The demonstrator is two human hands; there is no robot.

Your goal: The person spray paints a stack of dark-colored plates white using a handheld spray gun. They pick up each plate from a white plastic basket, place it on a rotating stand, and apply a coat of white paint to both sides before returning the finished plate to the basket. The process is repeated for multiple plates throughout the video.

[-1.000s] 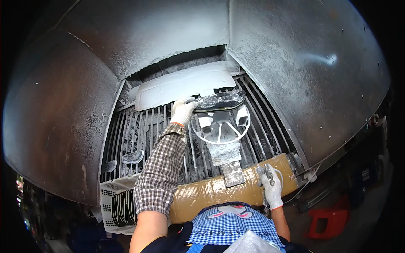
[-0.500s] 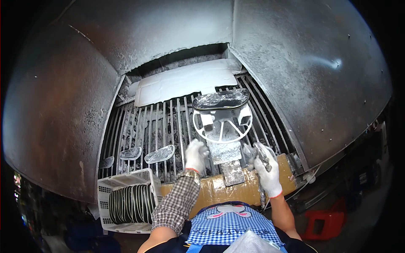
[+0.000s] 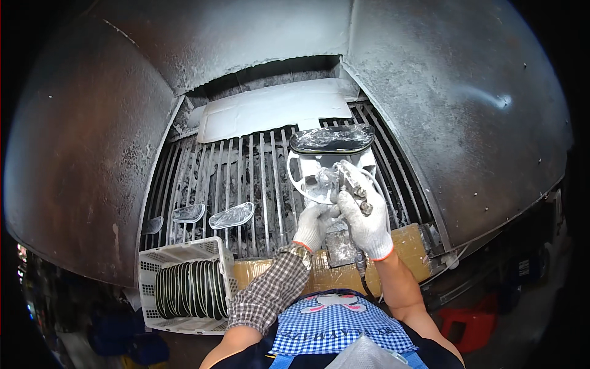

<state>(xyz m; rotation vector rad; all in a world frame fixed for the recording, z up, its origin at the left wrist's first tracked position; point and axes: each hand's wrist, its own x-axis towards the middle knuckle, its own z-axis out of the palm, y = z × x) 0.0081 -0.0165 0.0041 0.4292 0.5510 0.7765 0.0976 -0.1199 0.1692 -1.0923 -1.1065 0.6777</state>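
A spray gun (image 3: 353, 189) coated in pale powder is gripped by my gloved right hand (image 3: 369, 221), with its hose (image 3: 362, 270) hanging below. Just in front of the gun stands a white spoked wheel (image 3: 296, 178). On its supports lies an oblong dark panel with rounded ends (image 3: 332, 139), partly covered in crinkled clear film. My gloved left hand (image 3: 313, 226) is closed beside the wheel's near rim. Its fingertips are partly hidden, so whether they touch the rim cannot be told. Under both hands is a powder-covered block (image 3: 341, 247).
Several small film-covered oblong pieces (image 3: 231, 216) lie on the slatted grate (image 3: 264, 184) to the left. A white plastic basket (image 3: 147, 301) of dark oblong panels stands at the near left. Brown cardboard (image 3: 405, 249) lines the front edge. Tall metal walls (image 3: 455, 123) enclose the grate.
My right hand has moved left and forward with the spray gun, up to the wheel. My left hand has shifted right, closer to the right one. The view has tilted slightly.
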